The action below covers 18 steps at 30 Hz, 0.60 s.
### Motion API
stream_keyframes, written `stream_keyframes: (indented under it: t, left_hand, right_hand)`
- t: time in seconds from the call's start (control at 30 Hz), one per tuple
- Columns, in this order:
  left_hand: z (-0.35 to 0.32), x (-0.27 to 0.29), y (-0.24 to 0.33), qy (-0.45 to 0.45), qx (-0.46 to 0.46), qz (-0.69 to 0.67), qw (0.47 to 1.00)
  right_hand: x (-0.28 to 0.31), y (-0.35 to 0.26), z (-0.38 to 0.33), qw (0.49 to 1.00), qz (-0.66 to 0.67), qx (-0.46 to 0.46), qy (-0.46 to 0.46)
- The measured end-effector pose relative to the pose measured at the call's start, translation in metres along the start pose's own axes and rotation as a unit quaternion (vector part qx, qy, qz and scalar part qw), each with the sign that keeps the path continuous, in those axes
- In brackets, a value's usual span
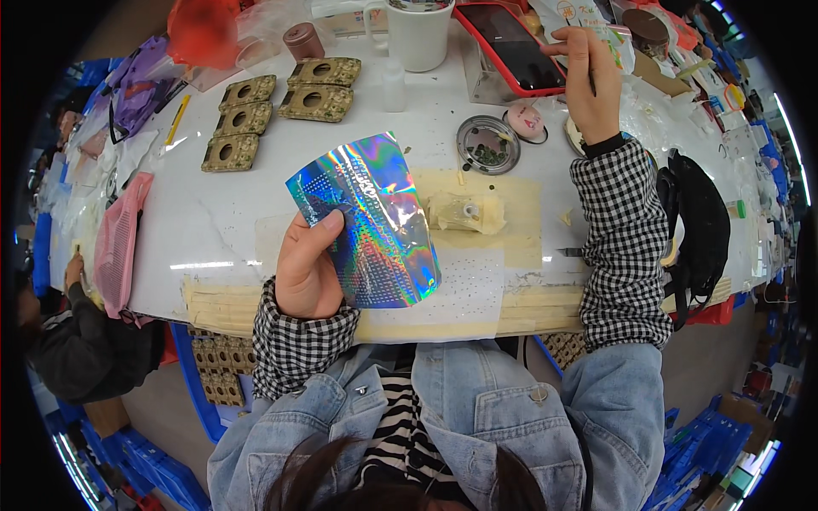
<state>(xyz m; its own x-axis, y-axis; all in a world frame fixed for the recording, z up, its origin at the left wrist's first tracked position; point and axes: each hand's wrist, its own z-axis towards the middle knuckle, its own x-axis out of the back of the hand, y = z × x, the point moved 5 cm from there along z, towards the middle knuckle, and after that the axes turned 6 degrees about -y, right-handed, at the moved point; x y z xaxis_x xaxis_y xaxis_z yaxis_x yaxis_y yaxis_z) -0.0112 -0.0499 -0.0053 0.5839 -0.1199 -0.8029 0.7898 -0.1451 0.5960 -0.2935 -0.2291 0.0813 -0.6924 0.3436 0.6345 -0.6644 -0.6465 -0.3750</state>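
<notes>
My left hand (308,264) grips a shiny holographic sheet (375,221) by its left edge, thumb on top. Rows of small dots cover much of its surface. My right hand (592,85) is raised at the far right, fingers bent and partly apart over the right edge of a phone in a red case (520,55). Whether a fingertip touches the screen is hard to tell. Beyond the sheet, a small block wrapped in pale tape (467,211) lies on a yellowish patch. A round metal dish (488,145) with small dark pieces sits behind it, beside a pink round lid (526,123).
Camouflage-patterned cases with round holes (319,88) lie at the back left, with more cases (237,136) beside them. A white mug (417,38) stands at the back. A pink mesh pouch (123,243) lies left, a black bag (703,230) right. Another person (85,341) sits at far left.
</notes>
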Motion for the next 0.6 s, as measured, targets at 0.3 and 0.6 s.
stream_keyframes:
  t: [0.3, 0.6]
  left_hand:
    - [0.0, 0.001, 0.0, 0.003, 0.003, -0.001, 1.0]
    - [0.0, 0.001, -0.001, 0.003, 0.007, 0.006, 1.0]
  right_hand:
    - [-0.009, 0.013, -0.002, 0.996, 0.081, -0.035, -0.025]
    - [-0.013, 0.018, 0.002, 0.995, 0.095, -0.004, -0.041]
